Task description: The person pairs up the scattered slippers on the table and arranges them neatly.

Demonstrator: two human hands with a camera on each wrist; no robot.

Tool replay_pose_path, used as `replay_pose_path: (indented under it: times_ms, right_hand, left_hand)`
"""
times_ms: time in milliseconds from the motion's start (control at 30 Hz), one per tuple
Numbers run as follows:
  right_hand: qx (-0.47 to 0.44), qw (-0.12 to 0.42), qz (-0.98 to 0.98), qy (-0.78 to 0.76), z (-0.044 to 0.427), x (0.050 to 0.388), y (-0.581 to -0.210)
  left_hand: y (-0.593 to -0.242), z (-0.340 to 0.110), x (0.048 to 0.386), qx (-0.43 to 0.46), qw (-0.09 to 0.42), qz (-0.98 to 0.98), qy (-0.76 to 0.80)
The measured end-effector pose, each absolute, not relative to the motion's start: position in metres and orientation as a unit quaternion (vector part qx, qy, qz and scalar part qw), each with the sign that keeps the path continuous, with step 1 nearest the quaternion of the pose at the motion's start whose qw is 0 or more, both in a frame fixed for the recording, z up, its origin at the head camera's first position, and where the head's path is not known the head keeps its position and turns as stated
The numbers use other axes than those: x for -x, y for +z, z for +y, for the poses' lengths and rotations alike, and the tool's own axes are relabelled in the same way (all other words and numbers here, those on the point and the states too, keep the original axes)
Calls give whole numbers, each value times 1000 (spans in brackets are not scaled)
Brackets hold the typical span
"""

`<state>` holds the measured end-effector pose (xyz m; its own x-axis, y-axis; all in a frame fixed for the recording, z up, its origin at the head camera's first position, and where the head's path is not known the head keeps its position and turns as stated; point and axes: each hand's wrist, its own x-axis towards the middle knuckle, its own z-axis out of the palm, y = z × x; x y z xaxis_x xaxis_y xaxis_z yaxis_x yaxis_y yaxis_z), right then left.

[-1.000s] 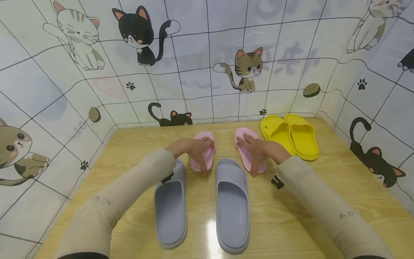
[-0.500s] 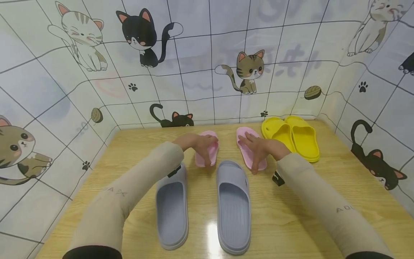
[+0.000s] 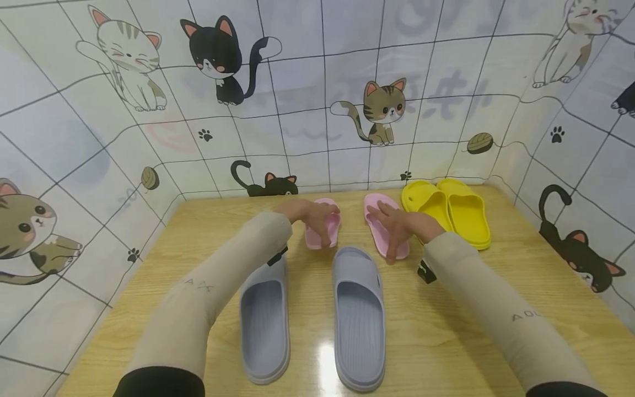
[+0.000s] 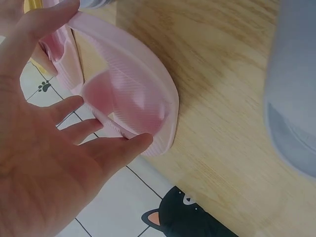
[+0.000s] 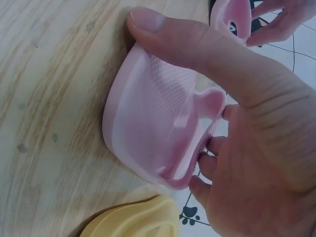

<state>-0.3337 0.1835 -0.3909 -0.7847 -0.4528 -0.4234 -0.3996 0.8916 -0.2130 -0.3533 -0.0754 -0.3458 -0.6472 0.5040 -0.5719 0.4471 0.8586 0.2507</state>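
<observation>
Grey slippers (image 3: 359,325) lie on the counter (image 3: 446,342), this side of the left grip (image 3: 315,218) and right grip (image 3: 398,223). Thumb (image 4: 47,22) and fingers (image 4: 118,150) clasp one pink slipper (image 4: 140,96) in the left, its mate (image 5: 143,113) in the right. Yellow clogs (image 3: 468,220) sit right of the right grip, before a cat-print wall (image 3: 302,129).

From the head we look forward and down, from the left wrist closely at one pink slipper (image 4: 140,98), from the right at the other one (image 5: 143,113), all views sharing both
</observation>
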Motion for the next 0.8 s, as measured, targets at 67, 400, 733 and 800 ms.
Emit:
replay_pose_path:
  times_ms: [67, 400, 733, 800]
  right_hand:
    - [218, 239, 944, -59, 184, 334, -391]
    - [226, 228, 945, -55, 186, 338, -392]
    - [202, 235, 949, -52, 186, 341, -389]
    - [201, 233, 950, -48, 185, 342, -389]
  left_hand:
    - [-347, -73, 355, -256, 328, 908, 51]
    - [-346, -60, 363, -207, 363, 900, 124]
    - [-348, -46, 367, -205, 353, 905, 120]
    - [-348, -44, 367, -201, 350, 907, 118]
